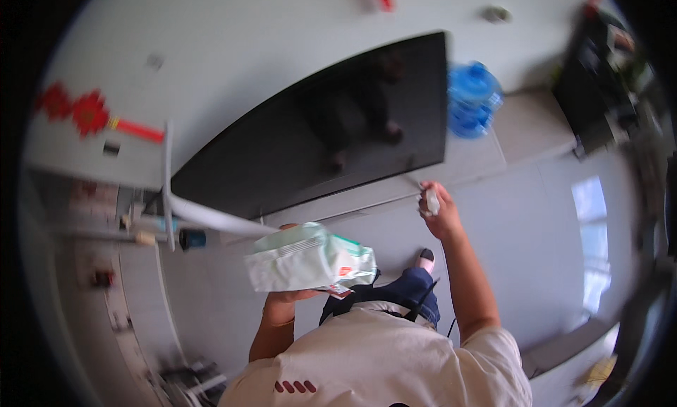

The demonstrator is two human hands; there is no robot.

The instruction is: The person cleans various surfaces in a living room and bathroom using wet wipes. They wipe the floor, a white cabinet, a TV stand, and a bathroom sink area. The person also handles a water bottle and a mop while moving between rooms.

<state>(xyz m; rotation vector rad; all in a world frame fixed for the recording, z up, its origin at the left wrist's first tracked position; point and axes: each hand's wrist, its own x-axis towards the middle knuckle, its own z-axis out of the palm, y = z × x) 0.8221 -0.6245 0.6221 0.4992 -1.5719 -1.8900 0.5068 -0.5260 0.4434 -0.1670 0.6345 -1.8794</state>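
Observation:
A pale green and white soft plastic package [296, 259], perhaps of wipes or tissues, rests in my left hand [299, 295], whose fingers are mostly hidden beneath it. A white tube-like handle or pole [222, 216] runs from behind the package to a thin white bar at the left; whether my left hand also holds it, I cannot tell. Crumpled white tissue or cloth [432, 202] is gripped in my right hand [440, 211], held out to the right, before the low ledge under a large black television [338, 121].
A large blue water bottle [473, 100] stands on the ledge [476, 158] right of the television. Red knot decorations [91, 112] hang on the wall at left. A dark cabinet [592, 84] stands at upper right. My foot [426, 260] is on grey floor tiles [502, 248].

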